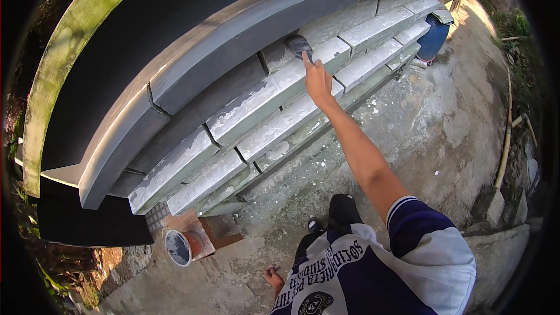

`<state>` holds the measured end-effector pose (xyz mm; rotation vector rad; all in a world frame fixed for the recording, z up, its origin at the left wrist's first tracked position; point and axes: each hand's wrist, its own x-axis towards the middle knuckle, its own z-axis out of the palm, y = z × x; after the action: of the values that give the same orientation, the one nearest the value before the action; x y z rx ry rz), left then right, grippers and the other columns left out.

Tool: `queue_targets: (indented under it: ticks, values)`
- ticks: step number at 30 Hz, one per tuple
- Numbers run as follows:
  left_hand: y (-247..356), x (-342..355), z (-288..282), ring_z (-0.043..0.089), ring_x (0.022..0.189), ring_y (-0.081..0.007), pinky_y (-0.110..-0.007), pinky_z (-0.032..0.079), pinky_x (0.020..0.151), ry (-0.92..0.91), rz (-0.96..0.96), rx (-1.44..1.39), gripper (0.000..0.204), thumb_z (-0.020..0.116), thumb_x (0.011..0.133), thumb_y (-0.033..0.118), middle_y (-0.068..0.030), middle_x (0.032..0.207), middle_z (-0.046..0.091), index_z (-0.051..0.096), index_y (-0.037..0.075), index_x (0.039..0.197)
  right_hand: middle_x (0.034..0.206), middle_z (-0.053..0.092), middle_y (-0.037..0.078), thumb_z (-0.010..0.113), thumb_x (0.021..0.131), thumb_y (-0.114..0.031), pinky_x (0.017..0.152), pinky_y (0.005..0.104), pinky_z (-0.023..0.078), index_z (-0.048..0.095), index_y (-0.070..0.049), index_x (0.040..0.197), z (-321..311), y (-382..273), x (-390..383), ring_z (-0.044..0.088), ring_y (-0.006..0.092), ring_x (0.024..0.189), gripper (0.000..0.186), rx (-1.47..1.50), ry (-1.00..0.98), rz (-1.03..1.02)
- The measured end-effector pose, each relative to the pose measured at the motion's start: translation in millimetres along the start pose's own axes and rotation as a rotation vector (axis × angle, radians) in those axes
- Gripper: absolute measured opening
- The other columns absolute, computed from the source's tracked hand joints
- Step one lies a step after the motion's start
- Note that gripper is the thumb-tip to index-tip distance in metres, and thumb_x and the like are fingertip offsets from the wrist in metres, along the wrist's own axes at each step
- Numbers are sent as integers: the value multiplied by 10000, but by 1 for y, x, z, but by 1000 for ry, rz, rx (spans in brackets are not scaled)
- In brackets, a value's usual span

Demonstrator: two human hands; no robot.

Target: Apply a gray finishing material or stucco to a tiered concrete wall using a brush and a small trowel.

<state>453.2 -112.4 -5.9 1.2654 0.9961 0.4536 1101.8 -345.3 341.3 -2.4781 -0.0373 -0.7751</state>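
My right hand (318,81) is closed round the handle of a paintbrush (298,45), its index finger stretched along it toward the bristles. The wide, dark-coated brush head is against the upright face (277,55) below the top ledge, where dark grey paint meets paler, bare surface. Just beneath lies a stepped ledge (251,96) in patchy white and grey. Low beside my body hangs my left hand (273,276), small in view, with its fingers loosely apart and nothing visible in them.
A bucket of grey paint (178,248) stands at lower left beside a brown tiled block (224,230). The curved top ledge (251,41) is smooth dark grey. A blue barrel (433,39) stands at the far right end. Paint-spotted concrete ground (402,122) stretches along the steps.
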Motion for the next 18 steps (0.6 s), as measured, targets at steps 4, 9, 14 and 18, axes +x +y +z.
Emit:
queue_targets:
  ticks: [4,9,14,18]
  values:
    - [1,0,9,602,812,-207,-370,567,703,0,33,-12,71,507,917,46,-102,949,555,525,12,976,769,597,171,542,891,-99,648,432,509,543,-180,1314,9,34,-8,641,360,755,431,2,-111,-66]
    - [-13,4,34,592,825,-205,-388,576,684,197,-60,-56,54,526,911,62,-98,941,559,539,24,946,612,511,48,548,944,-218,447,286,380,556,-98,1238,-15,26,6,494,170,497,318,912,-202,351]
    - [6,1,110,606,828,-212,-383,585,694,297,-32,-86,45,543,893,62,-98,927,590,556,26,918,600,442,-32,488,982,-365,369,206,196,584,-59,1036,14,39,27,287,32,419,325,1461,-490,720]
    - [19,-6,153,633,812,-217,-325,560,646,323,-154,-107,53,547,893,74,-86,937,607,568,41,929,595,420,-43,474,979,-413,357,202,170,597,-69,988,5,57,30,265,19,402,366,1254,-672,801]
